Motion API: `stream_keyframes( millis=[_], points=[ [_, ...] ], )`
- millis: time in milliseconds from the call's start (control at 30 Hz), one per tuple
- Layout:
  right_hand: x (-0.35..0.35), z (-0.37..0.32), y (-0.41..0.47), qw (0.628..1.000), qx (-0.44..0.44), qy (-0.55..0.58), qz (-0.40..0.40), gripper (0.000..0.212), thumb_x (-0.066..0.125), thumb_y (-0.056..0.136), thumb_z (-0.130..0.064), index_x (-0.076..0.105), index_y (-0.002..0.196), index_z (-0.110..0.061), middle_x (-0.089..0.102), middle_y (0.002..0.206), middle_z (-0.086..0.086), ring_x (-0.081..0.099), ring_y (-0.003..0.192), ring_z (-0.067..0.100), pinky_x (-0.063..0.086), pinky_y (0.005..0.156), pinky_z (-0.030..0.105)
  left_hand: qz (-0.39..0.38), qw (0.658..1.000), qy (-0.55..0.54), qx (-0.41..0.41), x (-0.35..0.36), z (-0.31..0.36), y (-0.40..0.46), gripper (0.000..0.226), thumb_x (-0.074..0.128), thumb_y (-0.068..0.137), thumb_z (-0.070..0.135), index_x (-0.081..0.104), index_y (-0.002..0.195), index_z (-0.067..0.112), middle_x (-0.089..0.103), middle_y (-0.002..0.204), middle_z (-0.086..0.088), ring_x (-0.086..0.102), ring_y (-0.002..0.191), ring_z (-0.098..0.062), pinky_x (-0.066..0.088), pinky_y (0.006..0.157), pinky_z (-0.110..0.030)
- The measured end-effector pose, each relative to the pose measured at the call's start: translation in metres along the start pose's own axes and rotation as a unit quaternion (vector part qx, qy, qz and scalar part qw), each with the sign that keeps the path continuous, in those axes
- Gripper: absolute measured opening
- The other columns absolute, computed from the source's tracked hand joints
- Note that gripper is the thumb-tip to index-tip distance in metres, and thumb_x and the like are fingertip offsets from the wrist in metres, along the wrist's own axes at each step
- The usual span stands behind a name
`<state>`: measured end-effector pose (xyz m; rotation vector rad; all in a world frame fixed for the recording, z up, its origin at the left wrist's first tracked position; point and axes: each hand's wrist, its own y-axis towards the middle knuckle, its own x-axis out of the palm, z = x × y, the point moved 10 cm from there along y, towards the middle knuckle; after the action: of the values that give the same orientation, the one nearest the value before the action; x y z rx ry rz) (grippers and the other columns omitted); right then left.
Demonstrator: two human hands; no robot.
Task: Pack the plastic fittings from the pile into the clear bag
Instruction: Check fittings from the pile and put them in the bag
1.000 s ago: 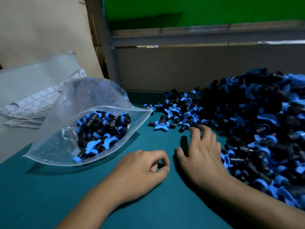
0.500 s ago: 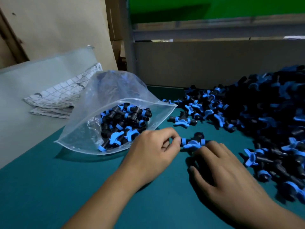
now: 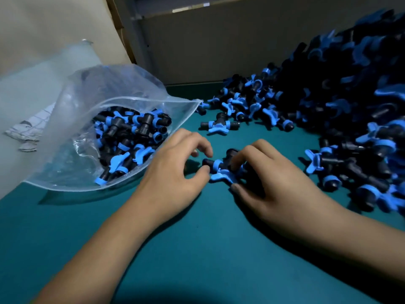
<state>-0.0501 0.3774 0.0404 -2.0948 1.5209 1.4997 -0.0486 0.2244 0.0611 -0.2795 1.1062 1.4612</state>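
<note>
— Where is the fitting (image 3: 221,170) found?
— On the green table (image 3: 197,249), pinched by the right hand (image 3: 271,183), just beside the left hand (image 3: 173,174), whose curled fingers hold nothing.
— And around it?
— The part-filled bag (image 3: 92,110) is laid to the left; the pile (image 3: 341,102) is heaped to the right.

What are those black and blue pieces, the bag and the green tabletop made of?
Fittings: apparently moulded plastic, matte black bodies with smooth blue collars and wings. Bag: thin clear plastic film, glossy, crinkled, contents showing through. Tabletop: a dull teal surface without glare, perhaps a rubber or vinyl mat; hard to say.
</note>
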Motion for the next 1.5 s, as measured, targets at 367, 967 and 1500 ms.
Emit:
stream_keyframes(
  millis=[367,967,1500],
  points=[
    [0.010,0.010,0.005,0.996,0.030,0.051,-0.062,0.035,0.082,0.081,-0.051,0.055,0.099,-0.038,0.053,0.093,-0.020,0.050,0.096,0.001,0.035,0.076,0.017,-0.079,0.991,-0.096,-0.051,0.019,-0.009,-0.006,0.030,0.083,0.085,0.016,0.061,0.101,0.029,0.062,0.091,0.005,0.059,0.079,-0.012,0.048,0.074,-0.028],
    [-0.016,0.039,0.006,0.903,0.099,0.412,0.066,0.014,0.073,0.095,-0.007,0.065,0.091,-0.018,0.063,0.083,0.009,0.054,0.066,0.021,0.046,0.064,0.030,-0.006,0.909,-0.401,-0.114,0.013,-0.028,-0.004,0.017,0.078,0.083,0.008,0.068,0.091,0.019,0.068,0.086,-0.008,0.064,0.076,-0.020,0.053,0.057,-0.029],
    [0.003,0.024,0.004,0.919,0.110,0.377,-0.031,0.048,0.068,0.094,-0.062,0.061,0.077,-0.018,0.064,0.066,0.005,0.055,0.062,0.018,0.042,0.062,0.030,0.283,0.891,-0.328,-0.139,-0.051,-0.037,-0.012,0.020,0.063,0.090,0.021,0.058,0.072,0.017,0.036,0.050,0.000,0.031,0.039,-0.018,0.028,0.039,-0.027]
  ],
)
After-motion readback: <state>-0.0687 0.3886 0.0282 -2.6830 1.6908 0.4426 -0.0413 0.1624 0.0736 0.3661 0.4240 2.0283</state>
